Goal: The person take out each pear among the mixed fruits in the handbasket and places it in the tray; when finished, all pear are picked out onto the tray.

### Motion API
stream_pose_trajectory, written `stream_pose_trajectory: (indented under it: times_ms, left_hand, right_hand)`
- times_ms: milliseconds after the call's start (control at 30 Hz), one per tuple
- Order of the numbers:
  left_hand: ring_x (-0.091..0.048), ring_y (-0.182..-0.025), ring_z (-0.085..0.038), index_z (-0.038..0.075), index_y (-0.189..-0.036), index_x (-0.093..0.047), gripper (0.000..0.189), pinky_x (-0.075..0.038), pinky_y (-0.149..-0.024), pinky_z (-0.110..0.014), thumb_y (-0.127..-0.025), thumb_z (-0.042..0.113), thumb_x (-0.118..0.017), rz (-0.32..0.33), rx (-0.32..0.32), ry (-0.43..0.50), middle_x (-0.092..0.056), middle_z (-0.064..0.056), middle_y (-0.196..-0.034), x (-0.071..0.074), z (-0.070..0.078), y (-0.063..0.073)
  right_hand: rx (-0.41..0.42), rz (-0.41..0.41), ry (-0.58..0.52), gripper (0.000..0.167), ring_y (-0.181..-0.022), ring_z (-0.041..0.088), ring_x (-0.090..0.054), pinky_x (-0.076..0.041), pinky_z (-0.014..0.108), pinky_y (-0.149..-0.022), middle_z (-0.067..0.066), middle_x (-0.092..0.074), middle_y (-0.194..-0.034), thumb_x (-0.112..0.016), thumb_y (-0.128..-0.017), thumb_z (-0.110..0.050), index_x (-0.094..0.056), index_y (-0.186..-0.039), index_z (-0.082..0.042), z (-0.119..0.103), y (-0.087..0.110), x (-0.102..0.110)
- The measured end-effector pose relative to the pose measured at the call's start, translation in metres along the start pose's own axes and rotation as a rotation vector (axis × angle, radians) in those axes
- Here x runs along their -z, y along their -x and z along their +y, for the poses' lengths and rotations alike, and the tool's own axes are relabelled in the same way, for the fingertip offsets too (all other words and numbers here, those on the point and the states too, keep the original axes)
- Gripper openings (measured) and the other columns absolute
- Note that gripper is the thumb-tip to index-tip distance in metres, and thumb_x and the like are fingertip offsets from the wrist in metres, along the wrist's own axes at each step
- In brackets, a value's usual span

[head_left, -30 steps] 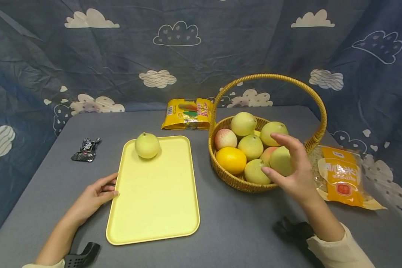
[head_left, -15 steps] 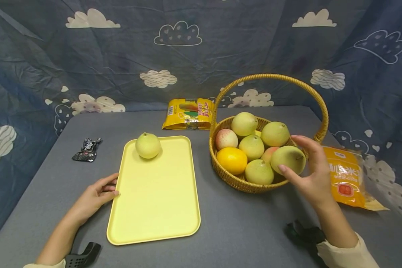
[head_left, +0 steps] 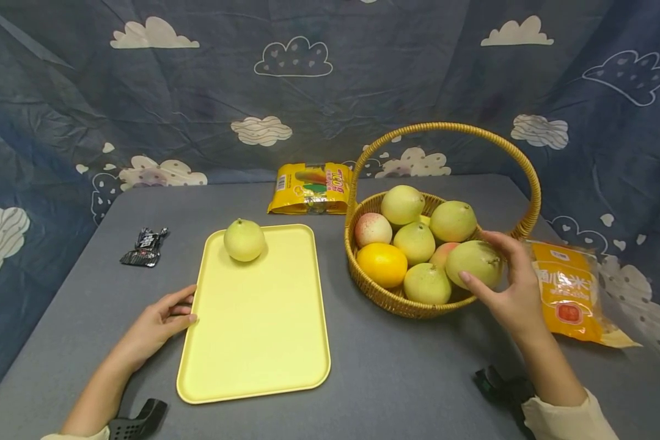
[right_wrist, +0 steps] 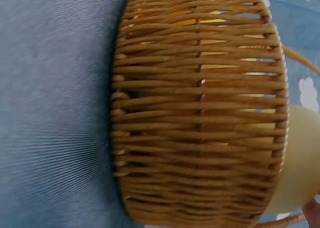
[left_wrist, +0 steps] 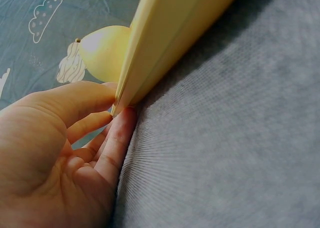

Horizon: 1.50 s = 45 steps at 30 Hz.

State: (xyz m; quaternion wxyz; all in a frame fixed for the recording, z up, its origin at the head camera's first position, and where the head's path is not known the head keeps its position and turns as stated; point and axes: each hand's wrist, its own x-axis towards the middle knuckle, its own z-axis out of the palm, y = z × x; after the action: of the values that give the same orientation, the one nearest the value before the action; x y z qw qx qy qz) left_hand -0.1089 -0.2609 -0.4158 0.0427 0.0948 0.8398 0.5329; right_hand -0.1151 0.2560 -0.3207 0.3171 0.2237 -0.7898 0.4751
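Right hand point(head_left: 516, 294): fingers gripping a pear point(head_left: 473, 263); a second ago, spread near it.
Left hand point(head_left: 155, 327): fingers pinching the tray point(head_left: 258, 324), unchanged.
Basket point(head_left: 384, 297): left of the right fingers.

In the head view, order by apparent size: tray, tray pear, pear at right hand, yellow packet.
Largest: tray
Yellow packet
Pear at right hand
Smallest: tray pear
Camera nearness leaves the pears' true sizes unsure.

Right grip point(head_left: 513, 294) now around the rightmost green fruit point(head_left: 473, 263)
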Motion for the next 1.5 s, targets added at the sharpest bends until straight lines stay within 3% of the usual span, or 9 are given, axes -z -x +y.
stream_pose_trajectory:
  times_ms: [300,467,600,767,1000,1067,1133,1267,1500]
  left_hand:
    - [-0.049,-0.090,-0.002,-0.005,-0.135,-0.035,0.055,-0.044,-0.074,-0.014,-0.087,0.008,-0.060,-0.002,0.002,0.001,-0.043,-0.021,-0.117,-0.002,-0.001,0.001]
    - [-0.049,-0.091,-0.001,-0.005,-0.135,-0.035,0.055,-0.044,-0.074,-0.014,-0.087,0.008,-0.059,-0.002,-0.003,0.002,-0.043,-0.021,-0.117,-0.002,-0.001,0.001]
    - [-0.049,-0.091,-0.001,-0.006,-0.134,-0.036,0.055,-0.043,-0.074,-0.014,-0.086,0.006,-0.060,0.003,-0.011,0.003,-0.043,-0.021,-0.116,-0.003,-0.001,0.001]
    - [-0.049,-0.090,-0.001,-0.006,-0.134,-0.036,0.055,-0.043,-0.074,-0.013,-0.086,0.006,-0.060,0.005,-0.014,0.000,-0.043,-0.021,-0.116,-0.002,-0.001,0.001]
    - [-0.049,-0.090,-0.001,-0.007,-0.134,-0.035,0.055,-0.043,-0.074,-0.013,-0.086,0.007,-0.060,0.008,-0.019,0.006,-0.043,-0.022,-0.115,-0.001,0.001,0.001]
    - [-0.049,-0.090,-0.001,-0.007,-0.134,-0.035,0.055,-0.043,-0.074,-0.013,-0.086,0.006,-0.060,0.009,-0.020,0.007,-0.043,-0.022,-0.115,-0.001,0.001,0.001]
    - [-0.049,-0.090,-0.001,-0.007,-0.134,-0.035,0.055,-0.043,-0.074,-0.013,-0.086,0.006,-0.060,0.008,-0.021,0.009,-0.043,-0.022,-0.115,-0.002,0.001,0.001]
    - [-0.048,-0.091,-0.001,-0.008,-0.133,-0.035,0.055,-0.043,-0.074,-0.013,-0.086,0.006,-0.060,0.009,-0.021,0.005,-0.043,-0.022,-0.115,-0.002,0.001,0.001]
    - [-0.048,-0.091,-0.001,-0.007,-0.134,-0.035,0.056,-0.043,-0.075,-0.013,-0.086,0.007,-0.060,0.007,-0.008,-0.006,-0.043,-0.021,-0.115,0.000,0.002,0.001]
  right_hand:
    - [-0.050,-0.036,0.067,0.073,-0.118,0.015,-0.037,-0.027,0.023,-0.100,0.019,-0.043,-0.123,-0.068,-0.056,0.023,-0.041,-0.123,0.013,0.011,0.009,0.004]
    - [-0.064,-0.058,0.168,0.075,-0.121,0.013,-0.032,-0.024,0.019,-0.099,0.022,-0.042,-0.124,-0.073,-0.054,0.020,-0.044,-0.123,0.008,0.018,0.012,0.005]
    - [-0.092,-0.091,0.246,0.083,-0.124,0.014,-0.029,-0.020,0.019,-0.100,0.017,-0.040,-0.129,-0.078,-0.052,0.016,-0.046,-0.126,-0.001,0.036,0.017,0.010]
    - [-0.118,-0.128,0.272,0.087,-0.127,0.014,-0.026,-0.019,0.022,-0.101,0.013,-0.037,-0.134,-0.079,-0.055,0.012,-0.042,-0.131,-0.006,0.037,0.019,0.013]
    - [-0.056,-0.080,0.310,0.089,-0.124,0.018,-0.032,-0.022,0.021,-0.101,0.016,-0.043,-0.130,-0.082,-0.049,0.013,-0.046,-0.129,-0.004,0.038,0.020,0.011]
    - [-0.023,-0.046,0.307,0.084,-0.122,0.022,-0.035,-0.023,0.022,-0.101,0.017,-0.045,-0.127,-0.084,-0.051,0.006,-0.048,-0.126,-0.002,0.040,0.021,0.010]
    - [0.000,-0.022,0.315,0.076,-0.120,0.024,-0.037,-0.024,0.023,-0.101,0.017,-0.047,-0.126,-0.085,-0.059,-0.013,-0.049,-0.124,0.000,0.041,0.022,0.009]
    - [0.042,0.036,0.314,0.080,-0.117,0.027,-0.040,-0.026,0.025,-0.101,0.021,-0.049,-0.122,-0.070,-0.068,-0.052,-0.051,-0.120,0.005,0.042,0.023,0.006]
    - [0.085,0.094,0.235,0.081,-0.114,0.023,-0.040,-0.033,0.022,-0.095,0.025,-0.049,-0.118,-0.070,-0.068,-0.052,-0.051,-0.117,0.011,0.023,0.019,0.001]
